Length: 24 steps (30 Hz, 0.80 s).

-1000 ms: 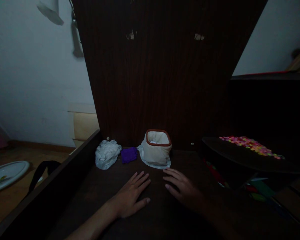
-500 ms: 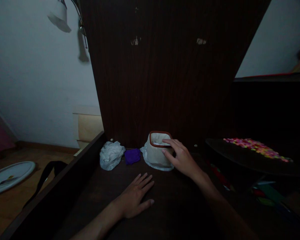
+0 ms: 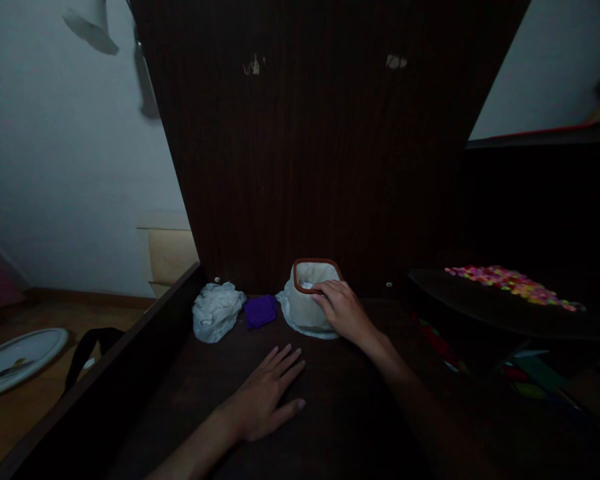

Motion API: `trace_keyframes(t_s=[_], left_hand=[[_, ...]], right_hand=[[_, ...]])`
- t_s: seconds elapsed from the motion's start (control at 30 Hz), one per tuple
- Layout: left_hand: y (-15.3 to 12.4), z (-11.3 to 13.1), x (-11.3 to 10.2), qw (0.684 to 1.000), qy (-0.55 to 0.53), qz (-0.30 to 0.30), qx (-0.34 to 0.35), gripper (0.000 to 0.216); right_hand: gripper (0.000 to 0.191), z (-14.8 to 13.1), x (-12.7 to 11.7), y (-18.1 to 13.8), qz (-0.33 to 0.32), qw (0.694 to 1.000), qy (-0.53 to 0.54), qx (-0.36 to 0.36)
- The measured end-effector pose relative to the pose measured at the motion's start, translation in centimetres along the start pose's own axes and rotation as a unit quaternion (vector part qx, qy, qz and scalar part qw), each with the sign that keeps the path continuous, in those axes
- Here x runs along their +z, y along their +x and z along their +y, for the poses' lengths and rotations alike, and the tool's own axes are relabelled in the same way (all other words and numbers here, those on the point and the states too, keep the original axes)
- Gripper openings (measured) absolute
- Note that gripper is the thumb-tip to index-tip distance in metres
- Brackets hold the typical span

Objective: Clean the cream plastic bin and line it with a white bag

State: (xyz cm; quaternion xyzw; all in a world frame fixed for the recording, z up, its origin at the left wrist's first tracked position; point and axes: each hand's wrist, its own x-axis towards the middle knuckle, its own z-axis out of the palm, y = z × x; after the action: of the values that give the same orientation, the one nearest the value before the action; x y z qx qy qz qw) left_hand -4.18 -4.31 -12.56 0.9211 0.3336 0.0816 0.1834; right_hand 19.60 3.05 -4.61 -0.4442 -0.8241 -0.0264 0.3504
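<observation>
My right hand (image 3: 345, 310) grips the near right rim of a small white basket (image 3: 307, 310) with a brown edge, fingers over the rim and thumb outside. The basket stands upright on a white plastic sheet or bag (image 3: 287, 308); something pale lies inside it, too dim to name. My left hand (image 3: 270, 393) rests flat on the dark wooden surface (image 3: 190, 393), fingers spread, holding nothing. Left of the basket are a folded purple cloth (image 3: 261, 311) and a crumpled white plastic bag (image 3: 217, 311).
A tall dark wooden panel (image 3: 320, 147) rises behind the basket. A raised wooden edge (image 3: 130, 347) borders the left side. To the right, a dark shelf (image 3: 460, 300) bears a colourful string of small pieces (image 3: 515, 285). A white oval lid-like thing (image 3: 25, 360) lies on the floor.
My right hand has closed from an open hover onto the basket's rim. My left hand stays flat. The view has shifted slightly.
</observation>
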Motion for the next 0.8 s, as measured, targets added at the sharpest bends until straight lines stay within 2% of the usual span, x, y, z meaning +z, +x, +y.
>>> trace_keyframes(t_s=[0.13, 0.2, 0.37, 0.47, 0.6, 0.8], left_hand=[[0.0, -0.1, 0.1, 1.000, -0.005, 0.016, 0.000, 0.065], [0.1, -0.2, 0.2, 0.999, -0.011, 0.045, -0.005, 0.063], [0.2, -0.7, 0.2, 0.978, -0.046, 0.200, -0.032, 0.044], [0.2, -1.1, 0.1, 0.951, -0.066, 0.297, -0.049, 0.044], [0.4, -1.5, 0.3, 0.924, -0.119, 0.363, -0.039, 0.072], [0.3, -1.2, 0.8, 0.910, -0.265, 0.318, -0.012, 0.122]], right_hand=[[0.014, -0.3, -0.5, -0.1, -0.011, 1.000, -0.001, 0.001], [0.014, -0.8, -1.0, -0.2, -0.018, 1.000, -0.004, 0.003], [0.015, -3.2, -3.3, -0.4, -0.095, 0.995, -0.015, 0.015], [0.016, -4.8, -4.8, -0.6, -0.143, 0.990, -0.016, 0.008], [0.015, -6.5, -6.3, -1.0, -0.192, 0.981, -0.005, -0.021], [0.009, -8.6, -7.4, -1.6, -0.252, 0.964, 0.023, -0.080]])
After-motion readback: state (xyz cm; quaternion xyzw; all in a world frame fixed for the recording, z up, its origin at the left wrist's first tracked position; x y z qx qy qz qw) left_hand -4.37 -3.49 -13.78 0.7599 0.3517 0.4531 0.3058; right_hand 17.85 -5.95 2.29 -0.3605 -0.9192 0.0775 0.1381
